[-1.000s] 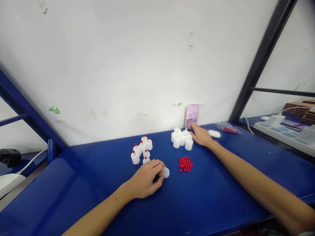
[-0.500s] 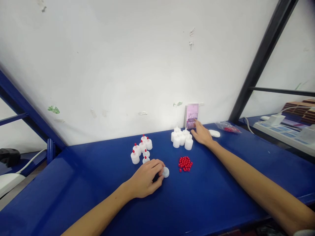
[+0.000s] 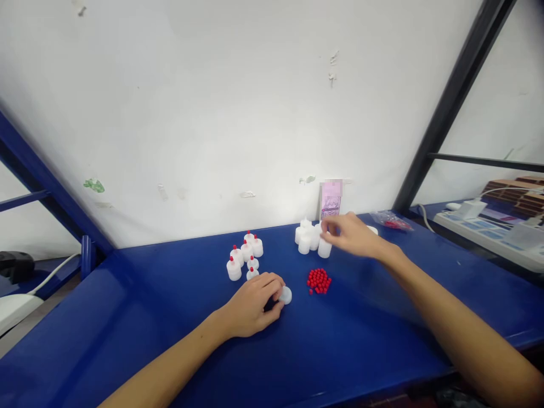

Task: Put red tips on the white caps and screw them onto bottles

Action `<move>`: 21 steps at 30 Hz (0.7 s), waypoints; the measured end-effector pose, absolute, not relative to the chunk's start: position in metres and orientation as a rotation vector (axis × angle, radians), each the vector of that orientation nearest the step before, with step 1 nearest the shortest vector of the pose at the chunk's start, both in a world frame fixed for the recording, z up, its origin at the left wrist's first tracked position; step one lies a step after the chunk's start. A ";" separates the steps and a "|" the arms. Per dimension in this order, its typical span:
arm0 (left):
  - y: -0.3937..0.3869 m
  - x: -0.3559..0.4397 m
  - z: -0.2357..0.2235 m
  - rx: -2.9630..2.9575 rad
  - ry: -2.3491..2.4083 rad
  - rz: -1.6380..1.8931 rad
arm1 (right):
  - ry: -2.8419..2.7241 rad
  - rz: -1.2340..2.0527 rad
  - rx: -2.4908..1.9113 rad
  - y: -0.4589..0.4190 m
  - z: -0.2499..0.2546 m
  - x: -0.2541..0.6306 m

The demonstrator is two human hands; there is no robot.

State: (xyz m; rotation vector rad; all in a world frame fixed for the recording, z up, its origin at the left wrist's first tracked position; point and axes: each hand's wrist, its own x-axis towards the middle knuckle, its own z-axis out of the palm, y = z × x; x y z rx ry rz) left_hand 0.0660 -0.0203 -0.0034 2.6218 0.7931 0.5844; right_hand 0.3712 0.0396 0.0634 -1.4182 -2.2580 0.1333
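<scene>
My left hand (image 3: 257,304) rests low over the table, fingers curled around a white, round plastic piece (image 3: 285,295) whose other side is hidden by the fingers. At the back right, my right hand (image 3: 352,233) pinches the top of a small white bottle (image 3: 324,247), which stands upright at the edge of a bottle group (image 3: 304,241); the fingers cover its tip. Between and in front of the hands lies a loose pile of small red caps (image 3: 319,281). Left of them stand several white bottles with red tips (image 3: 234,268), beside smaller red-tipped pieces (image 3: 252,263).
A pink printed card (image 3: 331,198) leans on the white wall behind the bottles. A clear bag with red pieces (image 3: 393,220) lies at the back right. A white power strip (image 3: 484,229) sits beyond the dark post (image 3: 442,107). The table (image 3: 170,317) is blue.
My right hand has come back from the pink card towards me and left, and its fingers have closed at the white bottle's top. My left hand stays almost where it was.
</scene>
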 end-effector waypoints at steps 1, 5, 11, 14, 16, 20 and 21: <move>-0.020 0.066 -0.003 2.618 0.798 0.583 | -2.386 0.210 -1.393 0.027 0.069 0.362; -0.020 0.066 -0.004 2.616 0.810 0.583 | -2.660 0.414 -1.335 -0.005 0.065 0.333; -0.020 0.067 -0.004 2.602 0.812 0.592 | -2.744 0.320 -1.341 -0.005 0.047 0.322; -0.019 0.067 -0.005 2.600 0.805 0.596 | -2.752 0.304 -1.344 -0.003 0.044 0.322; -0.019 0.067 -0.005 2.594 0.809 0.595 | -2.752 0.329 -1.338 -0.001 0.042 0.322; -0.019 0.067 -0.006 2.587 0.814 0.587 | -2.661 0.344 -1.268 0.000 0.037 0.315; -0.019 0.067 -0.006 2.587 0.812 0.587 | -2.607 0.319 -1.243 -0.001 0.036 0.311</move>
